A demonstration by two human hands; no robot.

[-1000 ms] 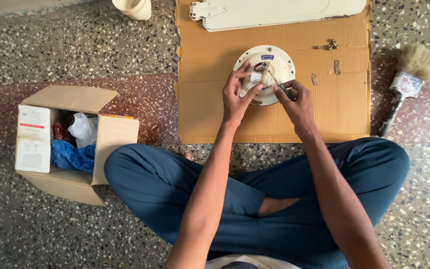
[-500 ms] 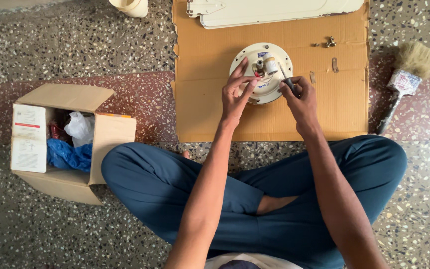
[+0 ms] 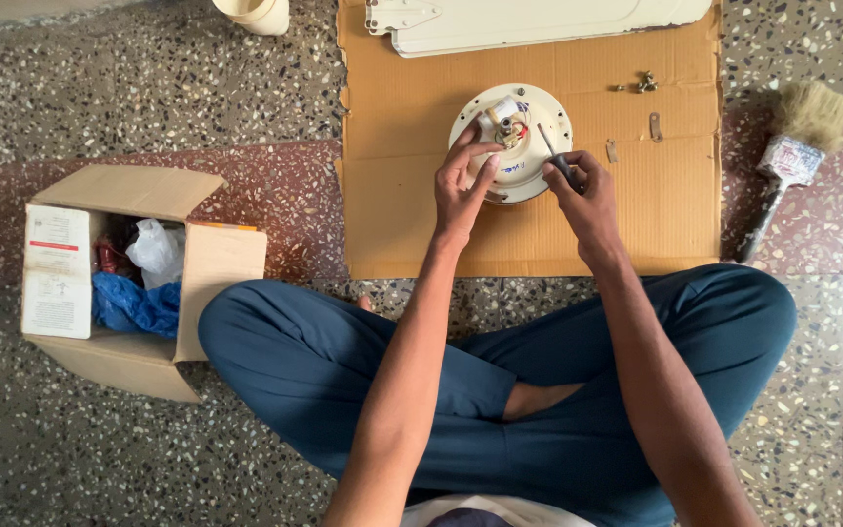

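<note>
A round cream fan motor housing (image 3: 543, 105) lies on a sheet of brown cardboard (image 3: 412, 215) on the floor. At its centre sit a small white cylindrical part (image 3: 502, 107) and coloured wires. My left hand (image 3: 461, 190) rests on the housing's left side, its fingers touching the white part. My right hand (image 3: 582, 200) grips a screwdriver (image 3: 553, 151) whose tip points at the housing's right half.
A cream fan blade (image 3: 539, 21) lies at the cardboard's far edge. Loose screws (image 3: 644, 83) and small metal pieces (image 3: 658, 127) lie right of the housing. A paintbrush (image 3: 792, 161) is on the floor at right. An open cardboard box (image 3: 129, 278) with bags stands at left. A cream cup (image 3: 256, 14) sits top left.
The white cylindrical part has swung from the centre-right of the housing to its upper left under my left fingers. The screwdriver has pulled back from the centre to the right half.
</note>
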